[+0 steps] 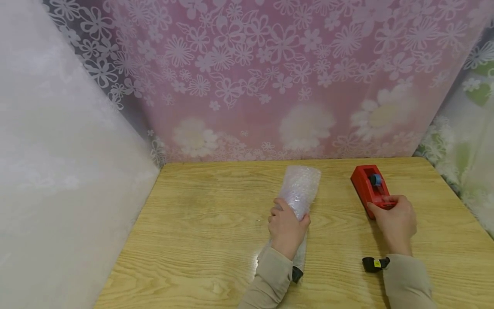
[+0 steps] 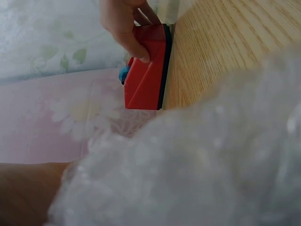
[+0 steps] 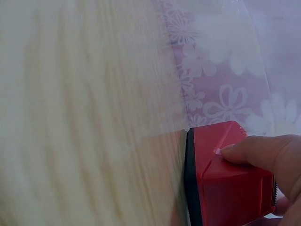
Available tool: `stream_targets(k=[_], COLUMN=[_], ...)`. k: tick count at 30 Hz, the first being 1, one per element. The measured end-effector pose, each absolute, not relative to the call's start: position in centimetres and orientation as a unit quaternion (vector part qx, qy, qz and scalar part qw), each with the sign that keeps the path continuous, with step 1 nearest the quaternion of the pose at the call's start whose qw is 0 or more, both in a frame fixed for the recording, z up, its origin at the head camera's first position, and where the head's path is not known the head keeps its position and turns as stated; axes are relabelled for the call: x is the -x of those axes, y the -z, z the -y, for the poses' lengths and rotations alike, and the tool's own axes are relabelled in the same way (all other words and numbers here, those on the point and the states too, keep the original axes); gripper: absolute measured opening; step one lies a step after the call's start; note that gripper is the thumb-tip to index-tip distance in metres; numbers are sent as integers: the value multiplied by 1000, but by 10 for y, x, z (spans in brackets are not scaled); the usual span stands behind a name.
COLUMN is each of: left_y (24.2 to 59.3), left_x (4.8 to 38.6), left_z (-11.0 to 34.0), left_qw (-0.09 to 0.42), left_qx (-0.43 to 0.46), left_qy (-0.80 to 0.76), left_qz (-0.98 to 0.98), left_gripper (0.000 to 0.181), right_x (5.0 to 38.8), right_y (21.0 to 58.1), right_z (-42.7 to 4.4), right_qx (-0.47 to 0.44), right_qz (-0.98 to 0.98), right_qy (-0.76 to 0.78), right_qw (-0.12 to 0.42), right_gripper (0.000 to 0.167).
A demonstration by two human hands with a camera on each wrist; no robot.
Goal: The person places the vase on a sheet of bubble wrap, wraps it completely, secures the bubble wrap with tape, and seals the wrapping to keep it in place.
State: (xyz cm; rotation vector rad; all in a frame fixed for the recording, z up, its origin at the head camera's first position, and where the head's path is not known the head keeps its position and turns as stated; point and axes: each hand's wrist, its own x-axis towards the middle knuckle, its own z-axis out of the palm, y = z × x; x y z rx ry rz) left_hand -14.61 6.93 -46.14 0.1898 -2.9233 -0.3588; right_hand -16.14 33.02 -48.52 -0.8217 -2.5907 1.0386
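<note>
A long bundle of clear bubble wrap (image 1: 302, 182) lies on the table, slanting away from me. My left hand (image 1: 287, 227) grips it around its middle, with fingers on its left side and the thumb on its right. What is inside the wrap cannot be made out. To the right, my right hand (image 1: 399, 223) grips the near end of a red tape dispenser (image 1: 361, 184), thumb on one side and fingers on the other. A small blue roll (image 1: 376, 180) sits in the dispenser. In the right wrist view, the thumb (image 3: 263, 153) presses the red side above a black base.
The wood-grain table (image 1: 200, 214) meets a pink flowered curtain (image 1: 243, 86) at its back edge. Pale sheeting (image 1: 77, 150) hangs along the left, and green-leaf-patterned fabric (image 1: 468, 150) along the right. A black wrist-worn piece with a yellow label (image 1: 372, 265) juts from the right cuff.
</note>
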Motion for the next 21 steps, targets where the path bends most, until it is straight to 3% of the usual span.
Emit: stream_targets(k=[11, 21], left_y=[462, 463], left_x=[136, 134], left_z=[-60, -57], left_qw=[84, 80], left_qx=[-52, -49], left_qy=[120, 123], left_qz=[988, 988], left_gripper=[91, 91], right_x=[145, 137], right_y=[484, 468], right_z=[-313, -326], right_qx=[292, 274], right_qz=[872, 825], right_qy=[-369, -493], right_qw=[134, 29], right_gripper=[63, 68])
